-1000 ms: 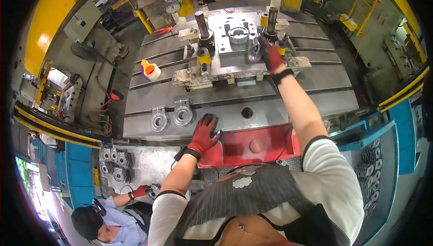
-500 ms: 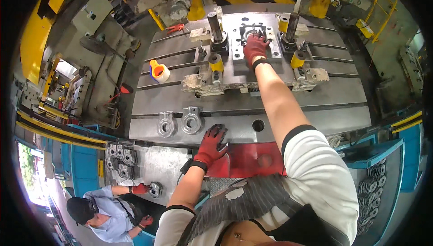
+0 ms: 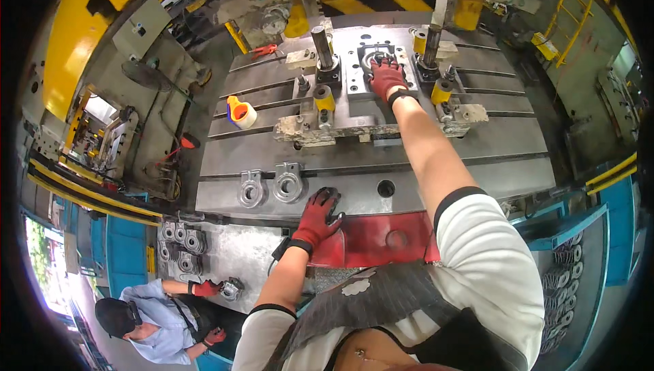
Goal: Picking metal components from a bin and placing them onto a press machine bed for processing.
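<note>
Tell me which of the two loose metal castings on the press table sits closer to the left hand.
The right-hand casting of the pair; it lies nearer the red-gloved left hand than its twin, which sits farther left.

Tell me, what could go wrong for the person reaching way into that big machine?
1. The right hand rests on the metal part in the die block, deep inside the press; it might get pinched if anything there moved.
2. The left hand leans on the edge of the press bed, so a slip could tip the stretched body forward.
3. The two metal castings lie loose nearby and could be knocked off.
</note>
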`<state>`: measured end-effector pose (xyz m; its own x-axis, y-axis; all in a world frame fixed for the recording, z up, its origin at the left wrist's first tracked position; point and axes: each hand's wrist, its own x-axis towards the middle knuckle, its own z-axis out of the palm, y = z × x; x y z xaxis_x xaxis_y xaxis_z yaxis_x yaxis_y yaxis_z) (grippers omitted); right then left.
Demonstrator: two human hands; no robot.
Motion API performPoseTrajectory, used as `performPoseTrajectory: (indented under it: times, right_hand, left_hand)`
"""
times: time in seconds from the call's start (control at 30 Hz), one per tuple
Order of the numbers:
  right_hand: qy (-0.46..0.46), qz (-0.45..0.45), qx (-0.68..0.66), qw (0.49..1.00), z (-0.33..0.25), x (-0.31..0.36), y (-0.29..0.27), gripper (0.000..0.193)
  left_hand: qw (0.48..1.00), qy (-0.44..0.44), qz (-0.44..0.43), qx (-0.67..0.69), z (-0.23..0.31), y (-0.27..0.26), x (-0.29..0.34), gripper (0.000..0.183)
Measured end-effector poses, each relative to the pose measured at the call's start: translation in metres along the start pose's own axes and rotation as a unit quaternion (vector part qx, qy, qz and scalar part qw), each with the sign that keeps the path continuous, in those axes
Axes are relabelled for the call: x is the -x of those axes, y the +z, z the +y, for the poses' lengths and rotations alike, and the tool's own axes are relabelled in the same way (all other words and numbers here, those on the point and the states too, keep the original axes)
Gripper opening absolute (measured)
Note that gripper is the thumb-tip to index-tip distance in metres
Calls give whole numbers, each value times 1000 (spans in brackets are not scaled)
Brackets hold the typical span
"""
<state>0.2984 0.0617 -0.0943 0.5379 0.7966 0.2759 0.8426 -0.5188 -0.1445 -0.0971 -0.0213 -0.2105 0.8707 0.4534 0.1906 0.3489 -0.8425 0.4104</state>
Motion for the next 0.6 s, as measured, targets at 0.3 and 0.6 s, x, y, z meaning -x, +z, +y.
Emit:
performPoseTrajectory:
  times: [0.3, 0.6]
  right_hand:
    - [-15, 78, -323, 943, 129, 240, -32, 47]
    - [411, 11, -633, 656, 287, 552, 46, 43]
  left_hand:
    - [982, -60, 149, 104, 1, -7, 20, 50]
    - [703, -369, 105, 599, -58, 39, 172, 39]
